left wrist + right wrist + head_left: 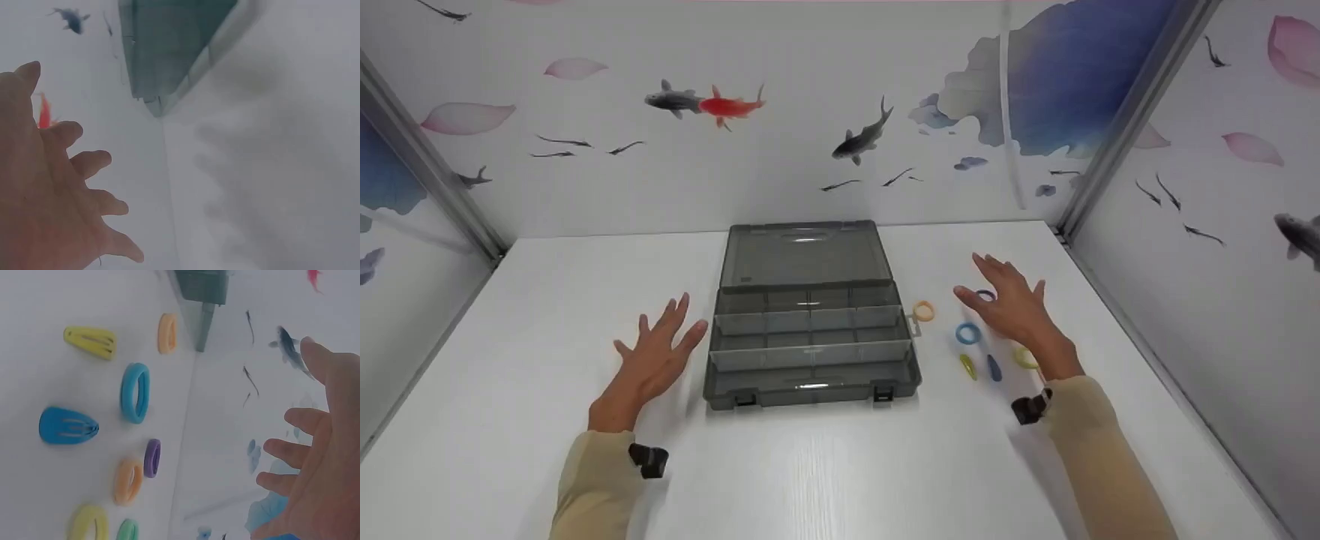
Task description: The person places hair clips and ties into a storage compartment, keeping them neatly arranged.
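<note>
A grey translucent divided box [811,382] lies with its lid [806,256] laid back on the table. Left of it, my left hand [649,360] is held with fingers spread, touching nothing; its palm [50,191] shows in the left wrist view. My right hand [1012,304] hovers over small items right of the box, fingers spread. Around it are a blue ring [968,334], an orange ring [924,311], a yellow clip [968,367] and a blue clip [994,367]. The right wrist view also shows a purple ring [152,458], a yellow ring [89,524] and a green ring [128,530].
The white table [802,480] is bounded by a back wall [795,187] and side walls printed with fish and petals. Metal posts stand at both back corners. A second orange ring [128,482] lies beside the purple one in the right wrist view.
</note>
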Demonstrator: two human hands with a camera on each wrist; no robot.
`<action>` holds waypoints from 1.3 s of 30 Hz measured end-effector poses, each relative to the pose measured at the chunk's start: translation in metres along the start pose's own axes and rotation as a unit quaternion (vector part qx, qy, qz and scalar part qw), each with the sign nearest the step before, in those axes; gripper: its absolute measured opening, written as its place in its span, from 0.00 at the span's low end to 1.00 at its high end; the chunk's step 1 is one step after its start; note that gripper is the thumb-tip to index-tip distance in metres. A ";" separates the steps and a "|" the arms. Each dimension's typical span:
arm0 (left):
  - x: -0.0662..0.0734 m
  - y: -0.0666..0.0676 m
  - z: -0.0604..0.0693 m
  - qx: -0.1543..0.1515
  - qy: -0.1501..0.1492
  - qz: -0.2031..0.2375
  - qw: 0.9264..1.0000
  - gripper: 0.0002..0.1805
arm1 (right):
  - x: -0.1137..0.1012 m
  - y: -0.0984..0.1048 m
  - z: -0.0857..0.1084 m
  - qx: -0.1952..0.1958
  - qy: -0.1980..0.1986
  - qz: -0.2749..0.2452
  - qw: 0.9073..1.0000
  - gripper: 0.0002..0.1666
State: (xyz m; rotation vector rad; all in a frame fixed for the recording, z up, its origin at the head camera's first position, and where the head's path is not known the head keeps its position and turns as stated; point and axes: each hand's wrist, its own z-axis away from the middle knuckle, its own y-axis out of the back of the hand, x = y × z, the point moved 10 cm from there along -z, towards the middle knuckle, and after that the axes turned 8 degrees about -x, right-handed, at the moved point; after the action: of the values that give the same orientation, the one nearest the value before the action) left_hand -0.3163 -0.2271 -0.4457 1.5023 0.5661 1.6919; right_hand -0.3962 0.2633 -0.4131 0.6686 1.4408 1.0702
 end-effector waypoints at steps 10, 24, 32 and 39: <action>0.011 0.002 0.014 0.068 -0.078 0.206 0.973 0.33 | -0.004 -0.005 0.007 0.038 0.008 -0.151 0.988 0.44; -0.017 -0.036 -0.001 0.019 0.025 0.280 0.960 0.31 | -0.008 -0.035 -0.021 0.037 -0.029 -0.315 0.948 0.35; -0.016 -0.042 -0.004 -0.001 0.044 0.252 0.967 0.30 | 0.005 -0.055 -0.034 0.033 -0.059 -0.363 0.929 0.35; -0.019 -0.048 -0.001 -0.042 0.040 0.274 0.960 0.34 | 0.014 -0.074 -0.043 -0.003 -0.087 -0.359 0.929 0.40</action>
State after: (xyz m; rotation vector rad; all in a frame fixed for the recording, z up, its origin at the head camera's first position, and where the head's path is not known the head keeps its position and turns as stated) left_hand -0.3050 -0.2139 -0.4942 1.6301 0.1112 2.1702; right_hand -0.4268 0.2342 -0.4890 0.1805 1.3604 0.4268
